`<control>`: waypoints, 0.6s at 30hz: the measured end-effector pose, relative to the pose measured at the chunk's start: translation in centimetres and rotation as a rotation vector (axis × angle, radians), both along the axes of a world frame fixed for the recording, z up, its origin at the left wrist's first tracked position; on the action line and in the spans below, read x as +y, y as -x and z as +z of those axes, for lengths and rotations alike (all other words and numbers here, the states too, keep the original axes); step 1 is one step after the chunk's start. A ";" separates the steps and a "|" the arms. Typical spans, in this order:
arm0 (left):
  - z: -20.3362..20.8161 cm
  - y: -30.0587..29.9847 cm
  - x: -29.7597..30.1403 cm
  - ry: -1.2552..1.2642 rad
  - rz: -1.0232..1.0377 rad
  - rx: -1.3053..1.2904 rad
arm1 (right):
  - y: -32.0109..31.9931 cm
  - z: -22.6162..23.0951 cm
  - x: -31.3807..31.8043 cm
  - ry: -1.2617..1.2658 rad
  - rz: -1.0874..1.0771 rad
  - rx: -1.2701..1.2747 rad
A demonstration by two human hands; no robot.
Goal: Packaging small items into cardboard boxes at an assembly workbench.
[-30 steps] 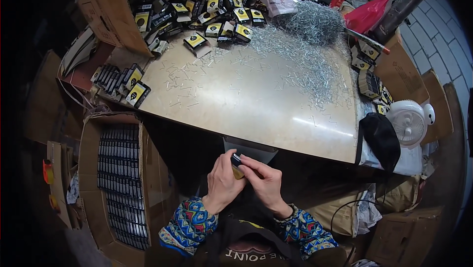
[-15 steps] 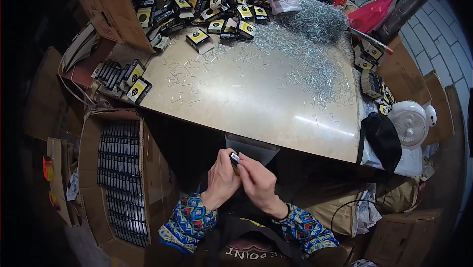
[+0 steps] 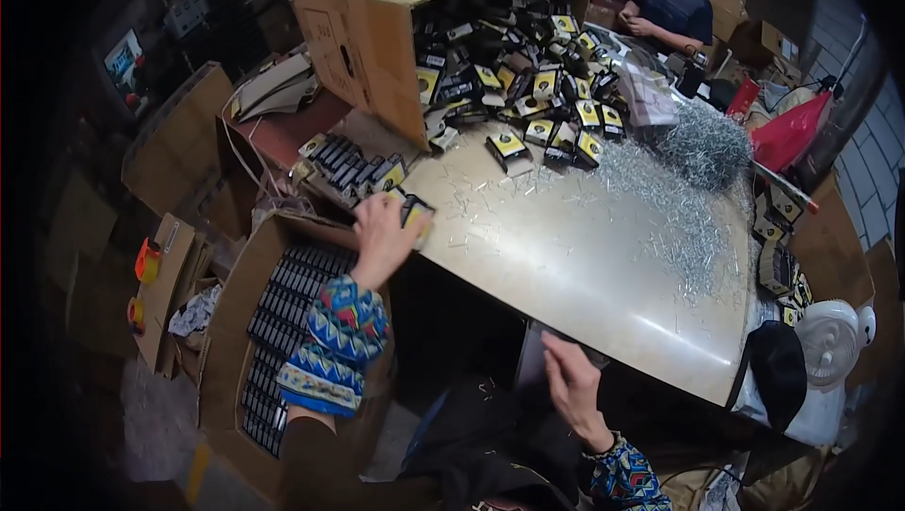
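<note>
Hands split up at the packing desk

Left hand [image 3: 382, 238] is stretched out to the desk's [image 3: 584, 256] left edge, fingers curled around a small black-and-yellow packet [image 3: 416, 216], right beside a row of the same packets [image 3: 353, 170]. Right hand [image 3: 571, 381] sits low at the near edge, fingers loosely open against a flat grey piece [image 3: 531, 360]; can't tell if it's gripping it. Below the left arm, an open carton [image 3: 283, 322] is packed with neat rows. Loose metal bits [image 3: 679, 190] are heaped on the right.
</note>
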State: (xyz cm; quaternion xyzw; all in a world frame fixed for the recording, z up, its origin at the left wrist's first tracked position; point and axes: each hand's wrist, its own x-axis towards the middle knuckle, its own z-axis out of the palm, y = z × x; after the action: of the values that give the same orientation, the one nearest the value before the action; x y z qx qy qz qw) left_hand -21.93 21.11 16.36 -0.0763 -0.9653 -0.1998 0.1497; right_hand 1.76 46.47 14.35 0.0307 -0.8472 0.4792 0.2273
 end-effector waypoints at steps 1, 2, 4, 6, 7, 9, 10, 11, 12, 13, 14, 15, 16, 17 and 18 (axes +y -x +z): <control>0.3 1.2 -0.3 0.051 0.034 0.031 | 0.1 0.0 0.0 -0.023 0.029 0.012; 0.5 2.2 -0.7 -0.108 0.021 -0.138 | 0.4 0.3 0.0 -0.057 0.054 0.060; -0.1 2.6 -1.0 -0.082 -0.061 -0.050 | 1.1 0.8 0.3 -0.101 0.098 0.118; 0.1 2.4 -0.6 0.051 -0.143 0.106 | 2.7 1.2 1.3 -0.199 0.086 0.144; 1.2 2.2 0.4 0.199 -0.115 0.215 | 3.6 1.4 2.3 -0.298 0.093 0.157; 2.4 3.3 2.4 0.330 -0.067 0.419 | 6.3 1.1 5.2 -0.586 0.083 0.102; 2.4 4.4 3.4 0.320 -0.079 0.432 | 8.3 1.5 6.8 -0.696 0.050 0.080; 2.0 5.8 5.3 0.265 -0.240 0.378 | 10.1 1.0 9.2 -0.754 -0.051 0.051; 1.7 7.2 7.1 0.218 -0.399 0.323 | 12.4 0.6 12.0 -0.890 -0.189 -0.008; 1.5 8.4 8.6 0.179 -0.551 0.262 | 14.6 0.5 14.2 -0.938 -0.363 -0.018; 1.8 9.8 10.5 0.326 -0.584 0.215 | 15.8 0.6 16.3 -0.992 -0.545 -0.039; 1.8 11.2 12.7 0.410 -0.577 0.188 | 16.1 0.4 18.4 -1.010 -0.592 -0.063; 1.6 12.5 14.3 0.434 -0.619 0.196 | 16.5 0.2 19.8 -0.930 -0.643 -0.275; 1.4 13.9 15.5 0.458 -0.663 0.204 | 16.2 -0.3 21.0 -0.834 -0.694 -0.484; 1.0 15.8 15.0 0.499 -0.717 0.131 | 15.6 -0.9 20.9 -0.837 -0.574 -0.358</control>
State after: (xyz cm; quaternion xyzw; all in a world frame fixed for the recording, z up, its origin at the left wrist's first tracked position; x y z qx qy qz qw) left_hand -37.68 36.13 17.31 -0.4529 -0.8849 0.0055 0.1087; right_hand -13.81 67.39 13.47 -0.1963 -0.9656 0.0169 0.1694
